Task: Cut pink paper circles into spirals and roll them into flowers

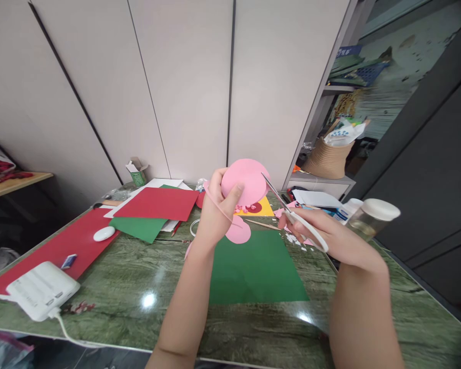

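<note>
Between the thumb and fingers of my left hand (221, 205) is a rounded piece of pink paper (246, 177), raised above the table. A thin pink strip hangs in a curve across that wrist. My right hand (311, 225) is closed round the white handles of a pair of scissors (278, 195). Their blades point up and left, with the tip at the paper's right edge. Below lies another pink paper round (238, 231), partly on a green sheet (257, 271). Small pink bits (246, 209) rest on a yellow sheet (268, 206) behind.
Red sheets (157, 202) and a white power bank-like device (42, 289) with a cable lie on the left. White scraps (295, 241) and a lidded clear jar (372, 218) are on the right. Cabinet doors (184, 87) stand behind the table.
</note>
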{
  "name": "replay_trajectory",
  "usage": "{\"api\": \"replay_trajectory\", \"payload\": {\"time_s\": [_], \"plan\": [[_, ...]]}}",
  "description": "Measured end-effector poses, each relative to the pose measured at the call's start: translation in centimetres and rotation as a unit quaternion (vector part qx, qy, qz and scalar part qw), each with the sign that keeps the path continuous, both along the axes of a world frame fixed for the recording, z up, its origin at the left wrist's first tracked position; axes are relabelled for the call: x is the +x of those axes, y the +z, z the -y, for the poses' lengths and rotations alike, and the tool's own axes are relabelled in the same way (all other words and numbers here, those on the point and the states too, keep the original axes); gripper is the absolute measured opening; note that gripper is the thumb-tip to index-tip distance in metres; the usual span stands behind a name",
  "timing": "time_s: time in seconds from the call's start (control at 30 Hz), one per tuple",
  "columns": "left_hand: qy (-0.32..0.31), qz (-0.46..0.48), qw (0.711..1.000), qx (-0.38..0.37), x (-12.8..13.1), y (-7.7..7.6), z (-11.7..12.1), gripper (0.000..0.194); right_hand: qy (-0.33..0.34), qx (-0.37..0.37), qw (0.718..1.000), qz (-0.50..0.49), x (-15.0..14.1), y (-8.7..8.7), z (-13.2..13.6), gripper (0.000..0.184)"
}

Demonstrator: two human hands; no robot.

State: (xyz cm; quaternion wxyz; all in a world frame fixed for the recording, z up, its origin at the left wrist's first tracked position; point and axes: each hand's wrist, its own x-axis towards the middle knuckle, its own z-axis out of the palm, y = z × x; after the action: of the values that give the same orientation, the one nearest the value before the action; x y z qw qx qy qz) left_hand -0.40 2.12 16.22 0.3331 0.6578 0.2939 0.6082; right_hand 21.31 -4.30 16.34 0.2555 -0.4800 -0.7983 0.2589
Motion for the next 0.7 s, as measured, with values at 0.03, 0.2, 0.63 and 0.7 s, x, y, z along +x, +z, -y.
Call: {"api": "replay_trajectory", "payload": {"time_s": [0.03, 0.2, 0.63, 0.7], "plan": [[0.003, 0.003, 1.000, 0.001, 0.02, -0.02, 0.00, 0.026, 0.001, 0.001, 1.000, 0.001, -0.01, 0.01, -0.01, 0.039], [0.010, 0.008, 1.000, 0.002, 0.09, 0.03, 0.15, 0.024, 0.001, 0.004, 1.000, 0.000, -0.05, 0.04, 0.00, 0.041], [0.004, -0.030, 1.000, -0.001, 0.00, 0.13, 0.32, 0.020, -0.004, -0.001, 1.000, -0.022, -0.10, -0.26, -0.10, 0.048], [0.002, -0.030, 1.000, -0.002, 0.01, 0.12, 0.31, 0.020, -0.002, 0.000, 1.000, -0.020, -0.05, -0.25, -0.09, 0.047]]}}
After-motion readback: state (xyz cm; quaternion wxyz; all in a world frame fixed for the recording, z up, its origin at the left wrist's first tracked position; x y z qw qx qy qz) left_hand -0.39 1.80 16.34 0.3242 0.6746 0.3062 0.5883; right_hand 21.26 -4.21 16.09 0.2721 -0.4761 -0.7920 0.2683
